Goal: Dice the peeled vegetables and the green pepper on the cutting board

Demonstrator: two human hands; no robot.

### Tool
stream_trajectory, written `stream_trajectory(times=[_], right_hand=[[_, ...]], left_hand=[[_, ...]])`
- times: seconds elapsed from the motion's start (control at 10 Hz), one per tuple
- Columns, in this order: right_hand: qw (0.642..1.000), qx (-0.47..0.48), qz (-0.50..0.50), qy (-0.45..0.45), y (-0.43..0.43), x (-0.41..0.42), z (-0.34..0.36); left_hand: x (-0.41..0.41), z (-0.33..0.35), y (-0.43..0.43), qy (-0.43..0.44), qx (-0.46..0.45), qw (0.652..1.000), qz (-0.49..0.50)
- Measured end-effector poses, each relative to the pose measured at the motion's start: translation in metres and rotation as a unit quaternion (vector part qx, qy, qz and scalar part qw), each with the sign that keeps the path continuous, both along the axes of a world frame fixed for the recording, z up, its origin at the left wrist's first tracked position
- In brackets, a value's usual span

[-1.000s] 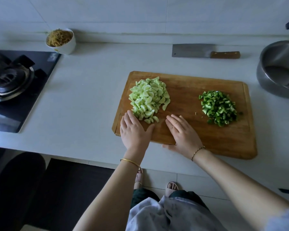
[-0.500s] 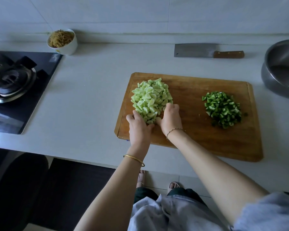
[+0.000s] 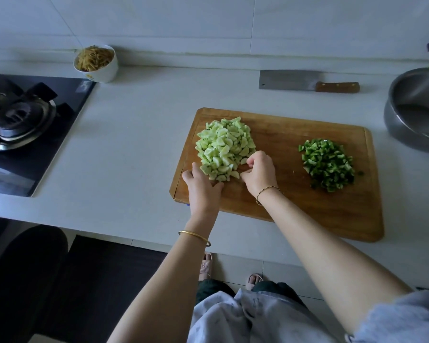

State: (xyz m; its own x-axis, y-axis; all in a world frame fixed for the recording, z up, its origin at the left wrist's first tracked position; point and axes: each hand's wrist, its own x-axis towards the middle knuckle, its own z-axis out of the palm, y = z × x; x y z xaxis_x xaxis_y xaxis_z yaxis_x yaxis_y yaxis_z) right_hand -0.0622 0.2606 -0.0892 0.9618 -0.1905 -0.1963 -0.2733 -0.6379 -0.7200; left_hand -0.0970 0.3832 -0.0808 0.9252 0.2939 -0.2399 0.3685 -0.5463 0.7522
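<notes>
Hands (image 3: 203,188) (image 3: 259,174) closer round left-edge diced heap (image 3: 223,144)

No text you can read here.
The yellow mark on the white bowl (image 3: 91,76) and the pale print on the stove glass (image 3: 82,86), upper left, are too blurred.

Wooden cutting board (image 3: 295,194) on white bench (image 3: 134,144). Left half of board: heap of diced pale-green vegetable (image 3: 224,147). Right half: smaller heap of diced green pepper (image 3: 328,164), apart from the first.

Left hand (image 3: 203,189) at board's near-left corner, fingers (image 3: 195,168) against the pale heap's near-left edge. Right hand (image 3: 259,173) mid-board, fingers (image 3: 254,157) curled at that heap's near-right edge; whether they hold pieces, cannot tell.

Cleaver (image 3: 305,81) flat beyond board. Steel pot (image 3: 416,110) right of board. Gas hob (image 3: 22,125) and white bowl (image 3: 97,64) of brown shreds well left.
</notes>
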Motion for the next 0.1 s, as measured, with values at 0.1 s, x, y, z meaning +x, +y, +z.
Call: stream_trajectory(times=[0.1], right_hand=[[1.0,0.022,-0.004,-0.015,-0.0052,-0.0012,0.0028]], left_hand=[[-0.0032,0.0059,0.0061,-0.022,-0.005,0.999,0.023]])
